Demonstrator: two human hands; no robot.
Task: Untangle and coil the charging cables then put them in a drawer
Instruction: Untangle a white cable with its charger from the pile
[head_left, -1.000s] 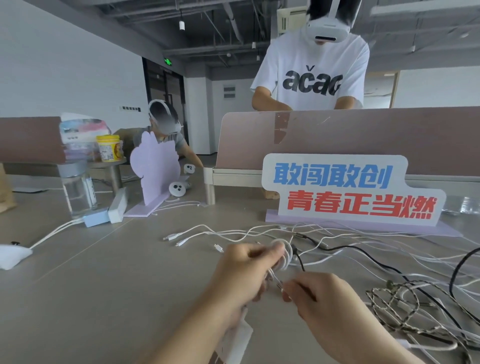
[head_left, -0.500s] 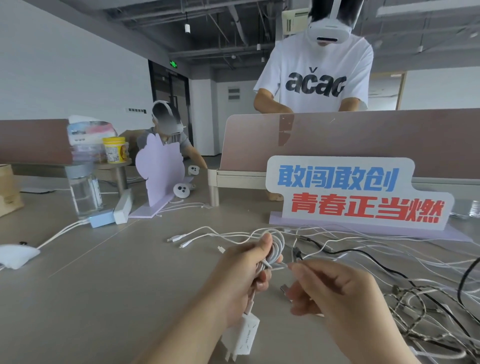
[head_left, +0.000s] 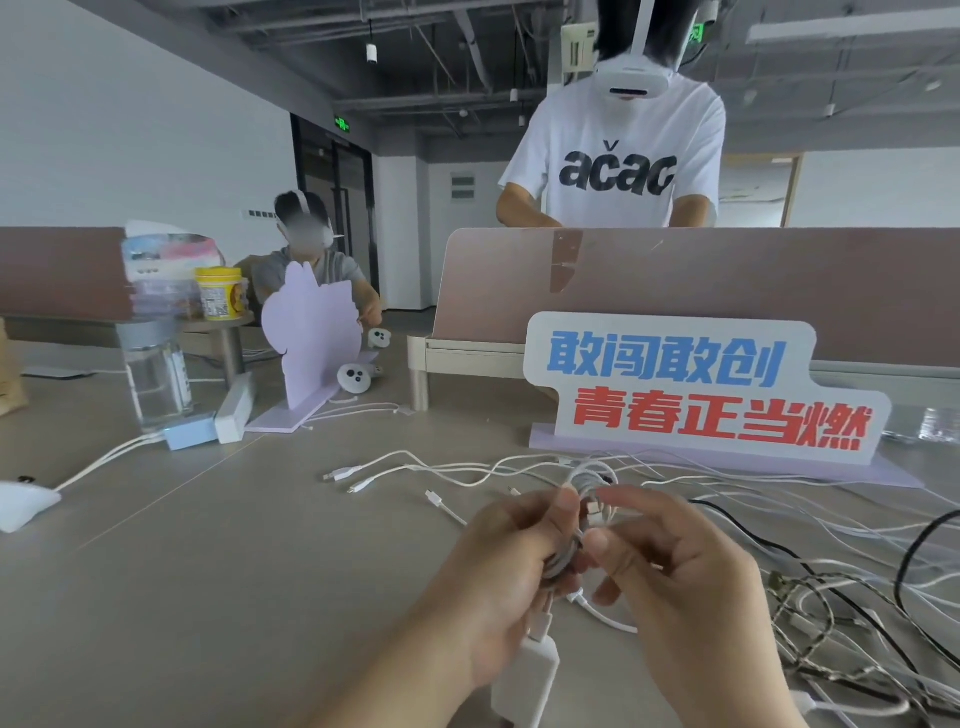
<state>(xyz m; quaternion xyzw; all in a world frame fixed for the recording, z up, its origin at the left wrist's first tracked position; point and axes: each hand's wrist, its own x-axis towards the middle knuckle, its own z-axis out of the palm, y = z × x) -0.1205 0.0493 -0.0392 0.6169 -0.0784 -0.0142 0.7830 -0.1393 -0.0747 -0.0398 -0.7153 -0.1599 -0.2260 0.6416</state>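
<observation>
The left hand (head_left: 511, 566) is closed around a white coil (head_left: 582, 499) above the table (head_left: 208, 545), so its loops stay together. The right hand (head_left: 670, 566) pinches the loose end to tuck it in. More cables (head_left: 810, 525) lie tangled just right

slogan sign (head_left: 696, 387) — water bottle (head_left: 156, 374) left.

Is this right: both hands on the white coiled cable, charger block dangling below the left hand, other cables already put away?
Not quite. The left hand and right hand do hold the white coil, charger block hanging below, but the head view shows the other cables still tangled on the table.
</observation>
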